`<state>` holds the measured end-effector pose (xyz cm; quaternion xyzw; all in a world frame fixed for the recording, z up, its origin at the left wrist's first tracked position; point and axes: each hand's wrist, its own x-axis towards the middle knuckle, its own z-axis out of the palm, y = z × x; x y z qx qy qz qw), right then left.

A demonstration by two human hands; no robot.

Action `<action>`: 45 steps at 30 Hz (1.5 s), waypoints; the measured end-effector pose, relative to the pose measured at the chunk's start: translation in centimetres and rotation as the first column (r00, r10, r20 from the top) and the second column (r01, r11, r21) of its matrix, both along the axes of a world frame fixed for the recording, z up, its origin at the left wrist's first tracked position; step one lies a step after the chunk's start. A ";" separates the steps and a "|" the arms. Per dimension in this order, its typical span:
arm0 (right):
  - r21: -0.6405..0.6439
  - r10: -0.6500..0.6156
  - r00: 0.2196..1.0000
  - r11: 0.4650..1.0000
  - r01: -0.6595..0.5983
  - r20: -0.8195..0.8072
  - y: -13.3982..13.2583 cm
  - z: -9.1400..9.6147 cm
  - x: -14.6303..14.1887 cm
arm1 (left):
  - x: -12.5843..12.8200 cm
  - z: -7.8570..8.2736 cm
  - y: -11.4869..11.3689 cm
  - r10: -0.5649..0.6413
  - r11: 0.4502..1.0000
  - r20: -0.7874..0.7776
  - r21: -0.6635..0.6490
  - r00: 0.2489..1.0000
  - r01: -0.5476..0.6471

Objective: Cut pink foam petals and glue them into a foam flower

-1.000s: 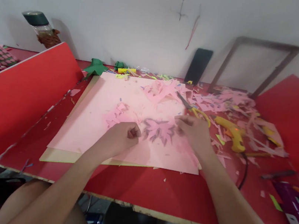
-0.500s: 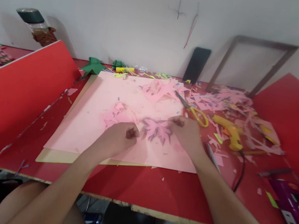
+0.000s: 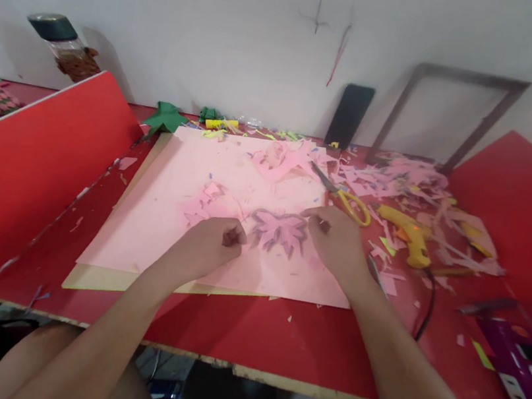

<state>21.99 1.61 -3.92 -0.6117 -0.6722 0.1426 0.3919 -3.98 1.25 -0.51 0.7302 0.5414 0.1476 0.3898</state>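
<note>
A pink butterfly cutout [image 3: 278, 231] with a dark outline lies on a large pink sheet [image 3: 158, 250]. Just left of it, my left hand [image 3: 214, 242] rests with its fingers curled in; whatever may be inside is hidden. At the butterfly's upper right wing is my right hand [image 3: 335, 236], its fingers closed at the wing's edge. Small pink cut pieces [image 3: 209, 198] lie beyond my left hand. Yellow-handled scissors [image 3: 355, 207] lie beyond my right hand, blades pointing to the upper left.
A yellow glue gun [image 3: 408, 234] with a black cord lies at right, among pink paper scraps [image 3: 394, 175]. A phone [image 3: 350, 115] and a frame [image 3: 399, 109] lean on the wall. Red panels [image 3: 40, 172] flank the table. A purple device [image 3: 512, 360] sits at the right.
My right hand has shifted slightly right, showing more of the butterfly's right wing. My left hand has hardly moved.
</note>
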 end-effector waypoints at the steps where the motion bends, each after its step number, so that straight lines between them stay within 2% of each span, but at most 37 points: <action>1: -0.003 0.038 0.999 0.999 -0.038 0.038 -0.2 0.1 0.0 | 0.0 0.0 0.0 -0.001 1.000 0.000 -0.001 1.000 0.001; 3: -0.068 0.089 0.987 0.994 -0.081 0.137 -0.4 0.2 -0.2 | -0.1 0.0 0.0 -0.003 1.000 0.008 0.001 1.000 0.003; 6: -0.166 0.109 0.966 0.984 -0.070 0.235 -0.6 0.5 -0.5 | -0.1 -0.1 0.0 -0.007 1.000 0.023 0.005 1.000 0.007; 10: -0.094 0.098 0.976 0.992 -0.081 0.194 -0.7 0.7 -0.5 | -0.2 -0.2 0.2 0.005 1.000 0.031 0.022 0.999 -0.006; 15: -0.130 0.130 0.967 0.986 -0.103 0.219 -0.5 0.6 -0.4 | -0.5 0.2 0.4 0.141 0.990 0.093 -0.036 0.986 -0.139; 18: -0.117 0.129 0.967 0.988 -0.105 0.218 -0.5 0.6 -0.5 | -0.5 0.6 0.4 0.173 0.985 0.141 0.004 0.975 -0.175; 20: -0.047 0.090 0.982 0.995 -0.083 0.165 -0.7 0.9 -0.7 | -0.2 0.8 0.3 0.170 0.981 0.164 0.067 0.972 -0.183; 23: 0.024 0.044 0.999 0.999 -0.044 -0.015 -1.3 1.6 -1.5 | 0.3 1.0 0.3 0.136 0.980 0.265 0.108 0.955 -0.169; 26: -0.096 0.167 0.968 0.978 -0.187 -0.185 -2.2 2.3 -2.8 | 0.9 1.2 0.2 0.090 0.993 0.420 0.037 0.903 -0.116; 29: -0.167 0.257 0.920 0.934 -0.315 -0.294 -2.7 2.7 -3.9 | 1.2 1.1 0.0 0.066 0.998 0.471 -0.013 0.880 -0.068; 33: -0.162 0.265 0.904 0.929 -0.333 -0.337 -2.7 2.8 -4.6 | 1.5 1.0 -0.1 0.029 1.000 0.450 -0.008 0.893 -0.028; 39: -0.145 0.180 0.850 0.947 -0.285 -0.495 -2.5 2.9 -4.7 | 2.3 0.9 -0.2 0.046 0.996 0.359 0.053 0.932 -0.069; 43: -0.113 0.208 0.863 0.951 -0.289 -0.460 -2.4 2.7 -4.7 | 2.8 0.4 -0.2 0.136 0.982 0.410 0.062 0.902 -0.177; 45: -0.076 0.178 0.894 0.971 -0.229 -0.411 -2.1 2.5 -4.1 | 2.9 0.2 0.1 0.176 0.974 0.411 0.060 0.895 -0.219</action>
